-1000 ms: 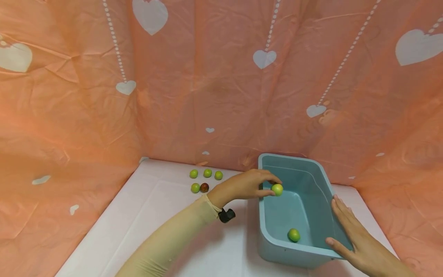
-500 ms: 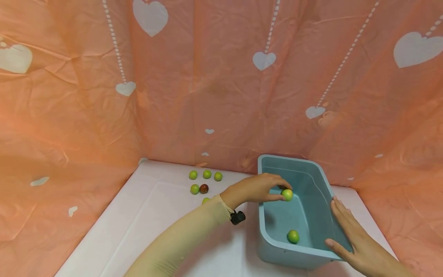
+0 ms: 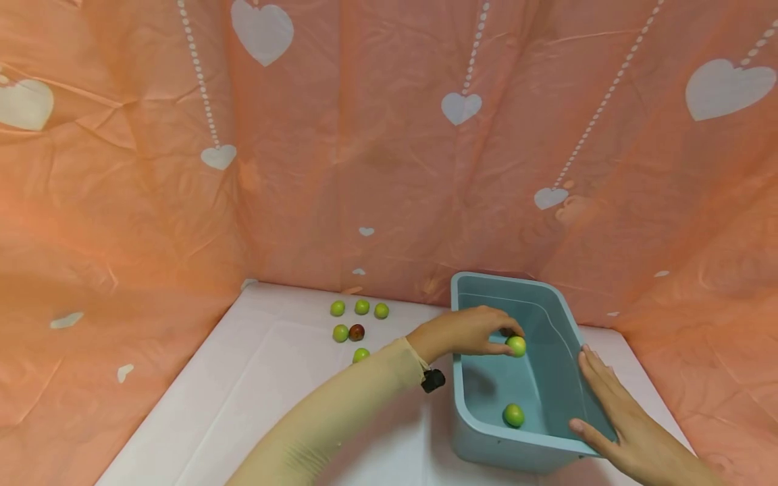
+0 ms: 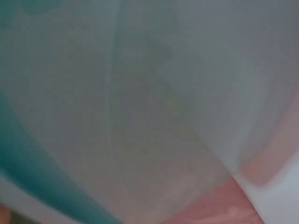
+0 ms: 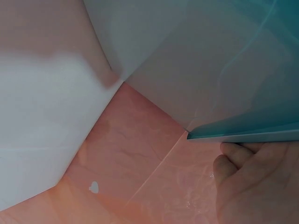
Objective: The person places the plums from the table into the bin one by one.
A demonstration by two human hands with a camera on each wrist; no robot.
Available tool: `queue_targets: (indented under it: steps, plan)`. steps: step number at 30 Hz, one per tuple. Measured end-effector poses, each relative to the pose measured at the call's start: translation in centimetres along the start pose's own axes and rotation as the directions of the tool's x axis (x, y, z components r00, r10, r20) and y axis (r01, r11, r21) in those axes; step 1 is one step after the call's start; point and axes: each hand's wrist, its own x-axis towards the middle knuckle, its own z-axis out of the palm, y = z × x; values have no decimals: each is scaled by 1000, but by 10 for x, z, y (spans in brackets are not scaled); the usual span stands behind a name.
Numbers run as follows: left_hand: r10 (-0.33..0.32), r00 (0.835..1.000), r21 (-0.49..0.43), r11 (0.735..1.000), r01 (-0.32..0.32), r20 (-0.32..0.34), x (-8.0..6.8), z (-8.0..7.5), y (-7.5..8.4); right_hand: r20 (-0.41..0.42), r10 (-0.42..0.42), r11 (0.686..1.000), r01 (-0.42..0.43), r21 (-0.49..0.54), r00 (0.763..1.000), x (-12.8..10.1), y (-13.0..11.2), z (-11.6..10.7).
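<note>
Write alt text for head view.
Left hand pinches a round green fruit over a rectangular blue plastic bin holding another green fruit; right hand rests on the rim. Five green fruits and one reddish fruit lie on a white tabletop.

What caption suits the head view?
Left hand pinching green fruit above the floor of a blue bin; right hand touching its rim.

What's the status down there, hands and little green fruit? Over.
Left hand: fingers pinching one green fruit over the bin. Right hand: on the bin's rim. Another green fruit: lying inside. Nothing visibly in the way.
</note>
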Motion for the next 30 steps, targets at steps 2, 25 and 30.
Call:
queue_targets:
  steps: [2, 25, 30]
  plan:
    - [0, 1000, 2, 1000, 0, 9, 3, 1, 0, -3, -7, 1000, 7, 2, 1000, 0, 0, 0]
    - [-8, 988, 30, 1000, 4, 157, 24, 16, 9, 37, 44, 999, -44, 0, 998, -1, -4, -2]
    - [-9, 984, 63, 998, -3, 179, 27, 22, 9, 36, 38, 999, -38, -4, 999, -1, -4, -3]
